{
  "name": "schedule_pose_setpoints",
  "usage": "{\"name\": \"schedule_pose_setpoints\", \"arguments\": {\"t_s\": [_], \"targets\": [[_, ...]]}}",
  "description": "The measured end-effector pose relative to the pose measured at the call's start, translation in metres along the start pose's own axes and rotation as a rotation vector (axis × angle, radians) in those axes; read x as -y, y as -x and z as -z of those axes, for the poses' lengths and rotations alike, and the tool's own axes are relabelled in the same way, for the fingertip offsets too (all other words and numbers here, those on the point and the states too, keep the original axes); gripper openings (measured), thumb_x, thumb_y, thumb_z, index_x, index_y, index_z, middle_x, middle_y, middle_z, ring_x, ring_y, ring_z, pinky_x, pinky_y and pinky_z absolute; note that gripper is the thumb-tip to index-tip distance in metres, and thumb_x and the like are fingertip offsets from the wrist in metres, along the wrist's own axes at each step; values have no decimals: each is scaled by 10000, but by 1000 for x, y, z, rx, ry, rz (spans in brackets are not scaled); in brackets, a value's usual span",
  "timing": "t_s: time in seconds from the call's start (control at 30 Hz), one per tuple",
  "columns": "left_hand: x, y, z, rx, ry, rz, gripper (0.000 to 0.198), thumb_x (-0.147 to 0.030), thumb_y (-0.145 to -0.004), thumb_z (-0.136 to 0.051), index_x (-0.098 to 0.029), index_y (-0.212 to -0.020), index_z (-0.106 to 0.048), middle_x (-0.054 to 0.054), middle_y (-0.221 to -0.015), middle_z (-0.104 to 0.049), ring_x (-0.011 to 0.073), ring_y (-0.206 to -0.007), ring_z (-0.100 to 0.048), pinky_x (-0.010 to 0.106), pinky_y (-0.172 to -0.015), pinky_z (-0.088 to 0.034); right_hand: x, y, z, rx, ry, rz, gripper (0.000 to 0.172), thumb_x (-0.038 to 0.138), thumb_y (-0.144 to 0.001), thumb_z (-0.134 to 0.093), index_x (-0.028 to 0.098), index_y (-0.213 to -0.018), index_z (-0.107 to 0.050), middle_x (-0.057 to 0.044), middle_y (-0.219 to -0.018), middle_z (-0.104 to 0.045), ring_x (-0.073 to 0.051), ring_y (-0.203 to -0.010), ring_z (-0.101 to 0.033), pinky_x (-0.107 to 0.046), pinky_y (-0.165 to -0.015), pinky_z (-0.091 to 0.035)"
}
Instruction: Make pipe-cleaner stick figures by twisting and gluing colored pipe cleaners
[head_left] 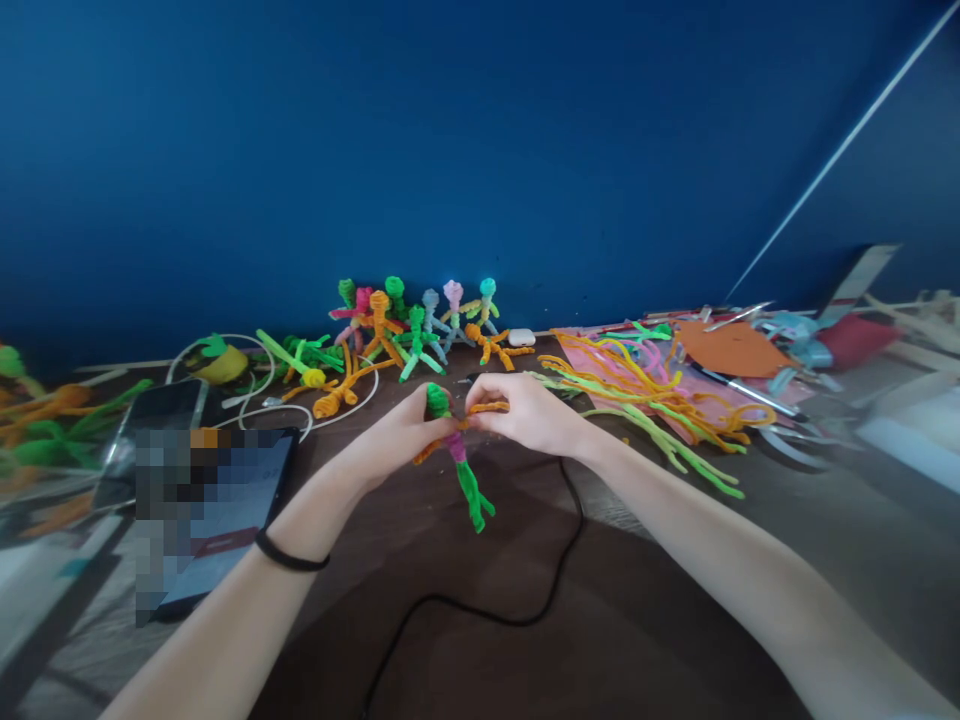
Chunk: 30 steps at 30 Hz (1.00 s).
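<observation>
Between my two hands is a pipe cleaner figure (469, 490) with a green head, a purple middle, orange arms and green legs that hang down. My left hand (409, 432) is closed around its upper part, thumb across the body just under the head. With thumb and fingers pinched, my right hand (521, 410) grips the figure's orange arm on the right side. The other orange arm shows partly below my left fingers. Behind my hands, several finished-looking pipe cleaner figures (380, 325) in orange, green, pink and blue lean or stand near the blue wall.
Loose yellow and green pipe cleaners (645, 385) lie on pink sheets to the right, beside an orange paper piece (731, 347). At left are a tablet (247, 510), a phone (154, 430) and a white cable (270, 375). A black cable (487, 622) loops across the table in front.
</observation>
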<state>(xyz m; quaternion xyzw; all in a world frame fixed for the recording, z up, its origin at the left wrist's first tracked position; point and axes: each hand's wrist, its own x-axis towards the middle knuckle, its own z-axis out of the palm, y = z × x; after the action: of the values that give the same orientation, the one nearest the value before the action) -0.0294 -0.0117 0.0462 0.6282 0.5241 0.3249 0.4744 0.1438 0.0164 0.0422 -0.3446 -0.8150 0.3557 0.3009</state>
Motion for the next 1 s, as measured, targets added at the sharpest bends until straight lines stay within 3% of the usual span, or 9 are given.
{"name": "schedule_pose_setpoints", "arguments": {"t_s": [0.27, 0.4, 0.6, 0.73, 1.0], "targets": [[2, -2, -3, -11, 0, -82, 124, -269, -683, -565, -172, -739, -511, -22, -671, -504, 119, -635, -461, 238, -580, -365, -2, 0, 0, 2, -24, 70, 42, 143, -723, -561, 150, -764, -563, -14, -775, -625, -124, -744, -590, -256, -702, -442], [6, -3, -4, -17, 101, -29, 124, -246, -677, -571, -174, -739, -491, -24, -693, -510, 120, -662, -490, 246, -612, -382, 0, 0, 0, -7, 14, 67, 34, 138, -728, -556, 154, -755, -568, -11, -760, -627, -123, -733, -590, -250, -683, -436], [4, -3, -2, 29, 80, 14, 196, -247, -670, -607, -190, -733, -431, -58, -596, -490, 71, -497, -410, 209, -480, -306, -3, 0, -2, -51, 70, 67, 20, 157, -741, -565, 156, -756, -578, -8, -740, -635, -122, -715, -594, -242, -665, -426], [3, -3, -2, 0, 80, 1, 210, -257, -676, -606, -191, -740, -416, -71, -552, -465, 53, -426, -347, 207, -428, -242, -6, -1, -2, -82, 83, 78, 68, 221, -756, -579, 161, -785, -593, -13, -758, -636, -119, -699, -585, -241, -657, -423], [11, -6, -3, -91, 93, -60, 215, -236, -653, -614, -184, -741, -425, -67, -587, -451, 78, -528, -451, 211, -500, -324, 3, 2, -5, -214, 360, 180, 79, 178, -779, -568, 150, -710, -595, -24, -742, -586, -109, -678, -520, -228, -619, -374]]}}
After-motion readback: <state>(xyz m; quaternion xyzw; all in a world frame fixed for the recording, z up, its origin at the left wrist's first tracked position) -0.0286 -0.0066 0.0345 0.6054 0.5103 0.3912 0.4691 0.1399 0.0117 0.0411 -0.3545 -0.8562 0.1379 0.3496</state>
